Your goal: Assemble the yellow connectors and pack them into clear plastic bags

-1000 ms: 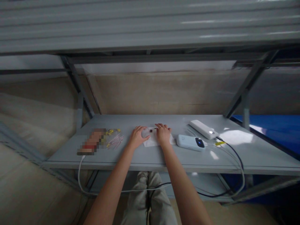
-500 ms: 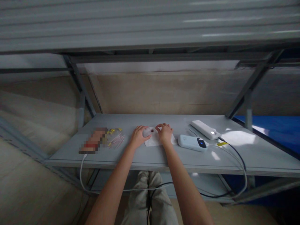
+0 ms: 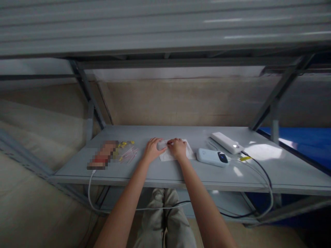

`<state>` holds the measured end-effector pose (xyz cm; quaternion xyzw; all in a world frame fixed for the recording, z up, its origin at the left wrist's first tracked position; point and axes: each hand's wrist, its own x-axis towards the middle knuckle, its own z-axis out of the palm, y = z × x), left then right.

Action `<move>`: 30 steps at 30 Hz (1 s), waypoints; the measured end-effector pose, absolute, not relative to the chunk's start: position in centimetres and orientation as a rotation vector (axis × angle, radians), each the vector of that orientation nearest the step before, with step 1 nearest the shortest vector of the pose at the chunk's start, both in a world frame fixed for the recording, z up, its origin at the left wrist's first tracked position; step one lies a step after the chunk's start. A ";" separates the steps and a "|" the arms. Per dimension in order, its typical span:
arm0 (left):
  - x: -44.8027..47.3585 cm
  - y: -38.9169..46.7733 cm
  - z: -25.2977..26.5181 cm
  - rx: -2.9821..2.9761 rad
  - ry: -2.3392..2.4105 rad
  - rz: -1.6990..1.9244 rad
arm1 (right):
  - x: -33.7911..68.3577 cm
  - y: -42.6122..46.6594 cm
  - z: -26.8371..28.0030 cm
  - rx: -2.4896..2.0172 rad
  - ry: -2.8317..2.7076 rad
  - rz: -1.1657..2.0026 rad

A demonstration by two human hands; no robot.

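My left hand (image 3: 152,150) curves its thumb and fingers around a small translucent, whitish piece (image 3: 162,144) above the grey shelf (image 3: 124,132). The piece is too blurred to name. Close beside it, my right hand (image 3: 179,148) is closed, its fingertips at a small dark red thing (image 3: 169,142) next to the translucent piece. What this small thing is, I cannot make out. A white tissue or cloth (image 3: 167,156) lies flat beneath both hands, partly covered by the right one.
Left of my hands lie a pixelated phone-like device (image 3: 104,155), several yellow pieces (image 3: 126,143) and thin clear plastic strips (image 3: 129,155). Rightward are a light blue power bank (image 3: 210,157), a white power bank (image 3: 226,142) and cables (image 3: 261,168). A ridged panel (image 3: 165,27) hangs overhead.
My right hand has moved left, closer to the left hand, and now partly covers the small dark red thing. My left hand stays almost still.
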<state>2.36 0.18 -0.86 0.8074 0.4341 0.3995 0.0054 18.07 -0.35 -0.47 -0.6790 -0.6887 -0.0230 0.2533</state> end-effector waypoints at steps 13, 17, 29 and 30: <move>2.3 0.3 -1.0 2.517 1.337 1.248 | 18.0 0.2 0.0 -1.500 -1.744 0.351; 2.3 0.2 -0.8 2.509 1.350 1.248 | 17.9 0.2 -0.1 -1.606 -1.733 0.180; 2.2 0.3 -0.9 2.505 1.374 1.296 | 17.9 -0.1 -0.1 -1.633 -1.730 0.106; 2.2 0.3 -0.9 2.504 1.372 1.291 | 17.9 0.1 -0.2 -1.567 -1.734 0.202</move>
